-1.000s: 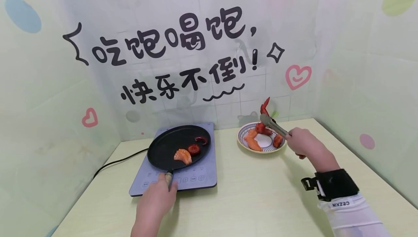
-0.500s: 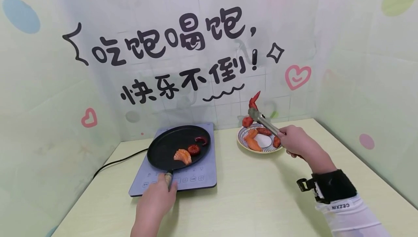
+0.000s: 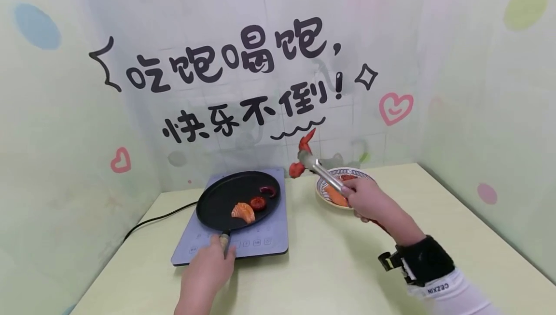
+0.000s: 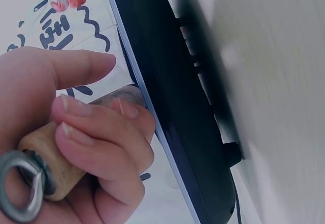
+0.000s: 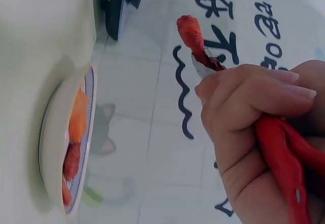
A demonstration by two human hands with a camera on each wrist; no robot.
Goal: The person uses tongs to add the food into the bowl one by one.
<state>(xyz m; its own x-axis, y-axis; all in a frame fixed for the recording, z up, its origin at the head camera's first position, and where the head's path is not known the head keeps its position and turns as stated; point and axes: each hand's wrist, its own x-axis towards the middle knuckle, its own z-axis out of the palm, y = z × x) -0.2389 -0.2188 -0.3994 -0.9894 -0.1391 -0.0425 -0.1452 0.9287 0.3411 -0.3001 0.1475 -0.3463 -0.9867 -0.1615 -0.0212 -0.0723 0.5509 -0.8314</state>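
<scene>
My left hand (image 3: pixel 208 263) grips the wooden handle (image 4: pixel 53 158) of a black frying pan (image 3: pixel 221 199), a metal ring at its end. In the pan lie an orange salmon slice (image 3: pixel 243 212), a round red piece (image 3: pixel 258 203) and a dark red curved piece (image 3: pixel 268 190). My right hand (image 3: pixel 369 201) holds metal tongs (image 3: pixel 326 174) by their red handles (image 5: pixel 282 163). Pinched in the tongs' tips, a red chicken wing (image 3: pixel 297 169) hangs in the air between pan and plate. Below the right hand stands a patterned plate (image 3: pixel 320 193), partly hidden by it.
Under the pan is a lilac induction cooktop (image 3: pixel 271 238), its black cord (image 3: pixel 160 213) running left. Orange pieces (image 5: pixel 77 117) and a reddish sausage-like piece (image 5: pixel 72 160) lie on the plate. A printed curtain (image 3: pixel 217 16) closes off the back of the pale table (image 3: pixel 321 267).
My right hand has lifted the chicken wing off the plate with the tongs and carried it left toward the pan. The left hand keeps its grip on the handle. The head view has tilted slightly.
</scene>
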